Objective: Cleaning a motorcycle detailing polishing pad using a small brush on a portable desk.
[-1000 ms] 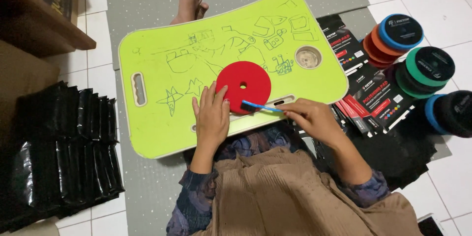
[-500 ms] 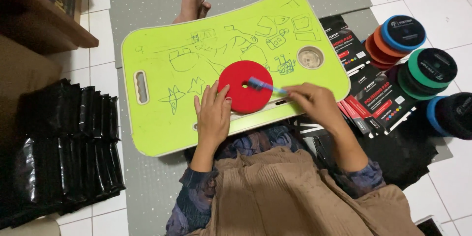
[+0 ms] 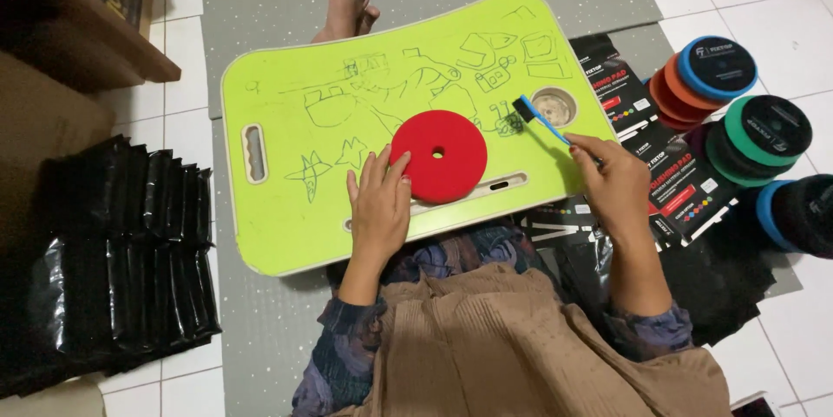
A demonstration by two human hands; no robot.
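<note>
A round red foam pad (image 3: 438,155) with a small centre hole lies flat on a lime-green lap tray (image 3: 286,209) covered in pen drawings. My left hand (image 3: 379,207) rests on the tray, fingers touching the pad's left edge. My right hand (image 3: 613,186) grips a blue-handled brush (image 3: 540,119) with dark bristles; its head hovers to the right of the pad, near a round recess (image 3: 555,105) in the tray.
Stacks of round foam pads in blue, orange, green and black (image 3: 746,113) stand at the right on white tiles. Black printed packets (image 3: 672,183) lie beside the tray. A pile of black plastic bags (image 3: 113,252) sits left. A wooden shelf (image 3: 78,26) is upper left.
My right hand has carried the brush off the red pad, up and to the right, toward the tray's round recess. My left hand stays at the pad's edge.
</note>
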